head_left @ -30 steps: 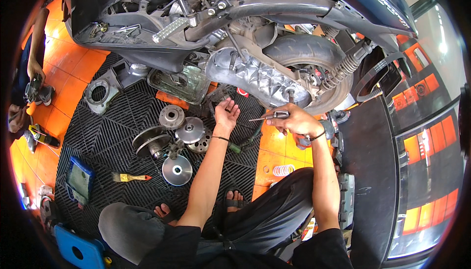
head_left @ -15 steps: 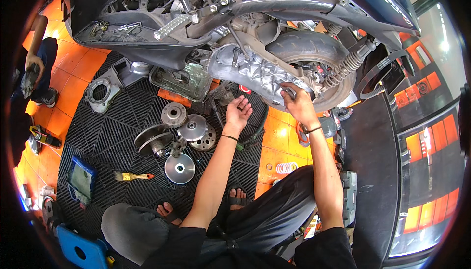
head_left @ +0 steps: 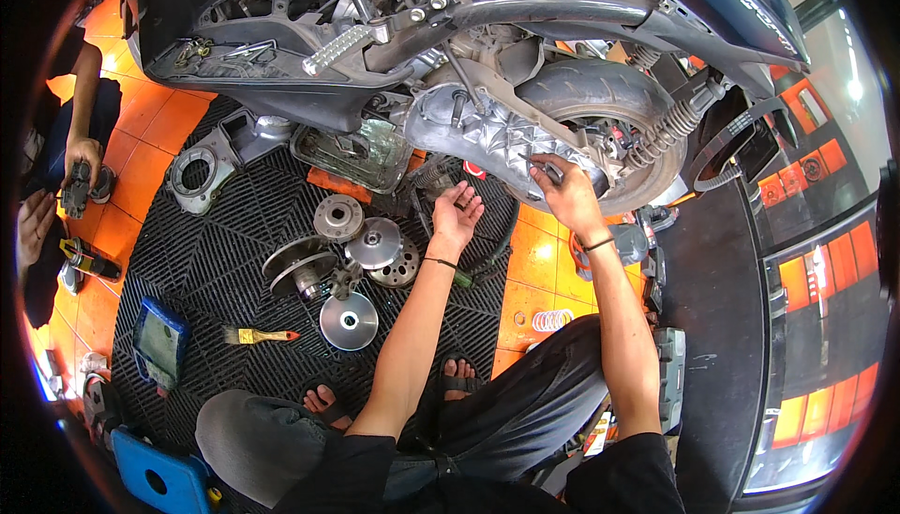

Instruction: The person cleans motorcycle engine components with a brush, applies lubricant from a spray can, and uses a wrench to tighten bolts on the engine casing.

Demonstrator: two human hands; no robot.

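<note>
Screwdriver [head_left: 548, 170] sits in my right hand [head_left: 569, 200], fingers closed round it, tip against the silver engine cover [head_left: 497, 139] just left of the rear tyre [head_left: 600, 106]. Left hand [head_left: 457, 216] open, palm up, holding nothing, hovering over the black floor mat [head_left: 234, 233] near the clutch parts [head_left: 375, 244].

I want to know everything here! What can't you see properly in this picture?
- Tool tip in the right hand: hidden against the grey engine cover.
- Left hand: whether it holds anything is too small to tell.
- Scooter's rear wheel: mostly covered by bodywork.
- Another person's hand, left edge: cut off.
</note>
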